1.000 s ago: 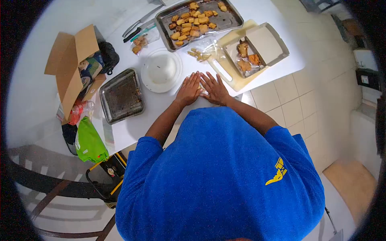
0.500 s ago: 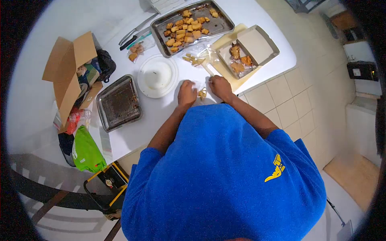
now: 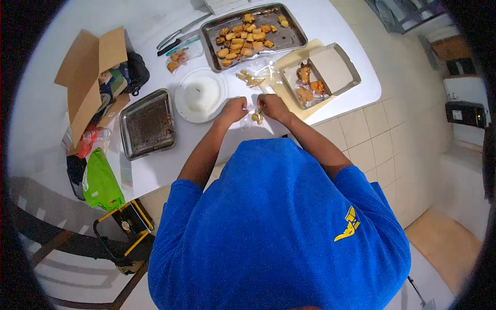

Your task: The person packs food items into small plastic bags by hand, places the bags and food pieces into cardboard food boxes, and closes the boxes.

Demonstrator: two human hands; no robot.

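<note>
A small clear plastic bag (image 3: 257, 118) with pale brown food pieces in it hangs between my hands at the near edge of the table. My left hand (image 3: 236, 109) is closed, pinching the bag's upper left side. On the other upper side, my right hand (image 3: 272, 106) is closed on the plastic too. Just beyond them lies another clear bag with light strips of food (image 3: 249, 78). A white plate (image 3: 200, 96) is left of my left hand. To the right of my right hand stands an open cardboard box (image 3: 330, 77) holding browned food pieces.
A baking tray (image 3: 289, 39) of golden baked pieces sits at the back. An emptier dark tray (image 3: 147, 126) lies left, near a carton (image 3: 85, 67) and green cloth (image 3: 101, 181). A knife (image 3: 169, 47) and a bag of brown pieces (image 3: 178, 58) lie at back left.
My hands have lifted slightly and drawn a little closer together, with the bag's top stretched between them. The whole view has shifted a little.
</note>
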